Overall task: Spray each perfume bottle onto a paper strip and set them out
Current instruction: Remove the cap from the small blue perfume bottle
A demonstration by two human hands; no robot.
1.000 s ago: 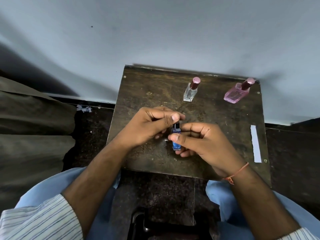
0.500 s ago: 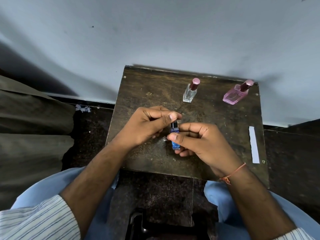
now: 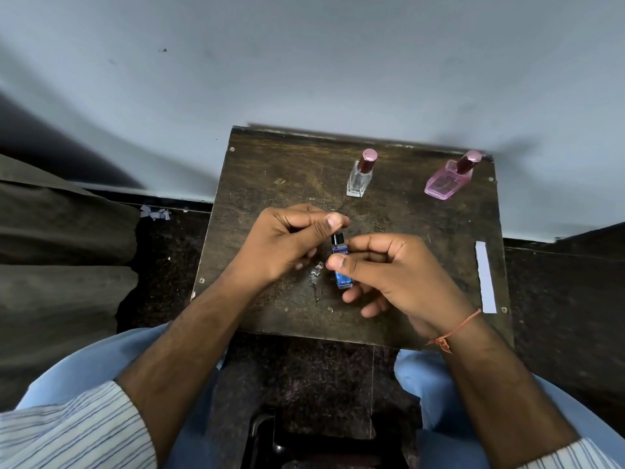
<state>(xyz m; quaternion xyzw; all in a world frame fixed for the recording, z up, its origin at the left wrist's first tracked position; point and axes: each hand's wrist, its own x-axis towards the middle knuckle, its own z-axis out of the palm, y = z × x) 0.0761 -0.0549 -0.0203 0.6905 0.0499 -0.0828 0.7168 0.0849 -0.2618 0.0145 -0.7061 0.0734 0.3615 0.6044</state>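
Left hand [image 3: 284, 245] has lifted off the small blue perfume bottle [image 3: 342, 265], grip pinched as if on its cap, though I can't see one. Right hand [image 3: 389, 275] still pinches the bottle above the desk [image 3: 270, 177], spraying likely next.

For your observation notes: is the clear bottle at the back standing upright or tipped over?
Upright: the clear bottle stands on its base on the table, dark red cap on top.

The right hand [image 3: 389, 275] hides the blue bottle's [image 3: 342, 265] right side.

Worktop [image 3: 270, 177] dark scuffed matt wood; clear bottle [image 3: 359, 179] and pink bottle [image 3: 444, 182] glossy glass; paper strip [image 3: 486, 279] matt white.
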